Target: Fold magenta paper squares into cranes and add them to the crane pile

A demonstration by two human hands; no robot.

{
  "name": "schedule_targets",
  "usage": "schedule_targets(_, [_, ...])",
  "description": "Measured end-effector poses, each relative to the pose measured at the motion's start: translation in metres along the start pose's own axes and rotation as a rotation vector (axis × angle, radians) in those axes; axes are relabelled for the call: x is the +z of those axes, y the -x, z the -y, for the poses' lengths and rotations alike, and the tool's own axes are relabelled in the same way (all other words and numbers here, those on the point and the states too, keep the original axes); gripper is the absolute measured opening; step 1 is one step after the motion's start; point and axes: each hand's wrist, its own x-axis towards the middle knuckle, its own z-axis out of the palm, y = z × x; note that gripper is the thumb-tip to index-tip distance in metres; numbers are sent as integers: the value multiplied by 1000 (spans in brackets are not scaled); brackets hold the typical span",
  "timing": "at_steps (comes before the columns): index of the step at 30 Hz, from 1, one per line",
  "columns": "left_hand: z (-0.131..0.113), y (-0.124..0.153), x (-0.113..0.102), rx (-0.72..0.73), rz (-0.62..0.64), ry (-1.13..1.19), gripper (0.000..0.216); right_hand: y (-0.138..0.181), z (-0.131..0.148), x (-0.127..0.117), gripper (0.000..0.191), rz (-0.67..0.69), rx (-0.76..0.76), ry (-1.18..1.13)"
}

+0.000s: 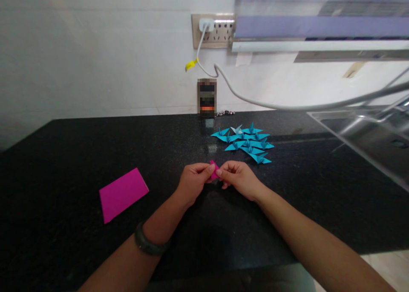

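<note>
Left hand (193, 180): fingers closed on a small folded pink paper (214, 169), thumb on top. Right hand (239, 177): fingers pinched at its right edge. Paper sits between the two sets of fingertips, over the desk (172, 138); whether it touches the desk cannot be told.

Risks (judged): piece is small and largely covered by the fingers, so a fold could go off line unseen. Pulling the hands apart while both grip could tear it; a loosened left thumb could let the layers spring open.

Around: blue cranes (237, 145) and one pale crane (237, 130) lie beyond the right fingers, close enough that a forward sweep might scatter them. Pink stack (124, 195) left of the left fingers, well apart. Cable (271, 106) farther beyond; sink (348, 145) far right. Nothing seen blocking the fingers' immediate space.
</note>
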Motion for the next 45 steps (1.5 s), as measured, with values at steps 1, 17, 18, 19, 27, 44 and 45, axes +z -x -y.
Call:
schedule_targets(1, [0,0,0,1,0,-3,28,0,0,0,33,-14,-6,3])
schedule_targets(17, [-3,2,-2,166,85,-287,28,3,3,5,37,-41,-90,-93])
schedule_targets(18, [-3,2,-3,165,100,-274,27,3,4,6,36,-20,-93,-116])
schedule_targets(19, [-3,2,-4,163,113,-270,25,4,4,6,35,-2,-95,-133])
schedule_targets(27, [5,1,-3,255,248,-495,18,2,4,2,31,-51,-87,-87])
schedule_targets(44, [6,-1,-3,-178,213,325,27,3,2,3,25,45,-82,-258])
schedule_targets(45, [6,-1,-3,-183,219,329,27,4,3,3,25,60,-83,-255])
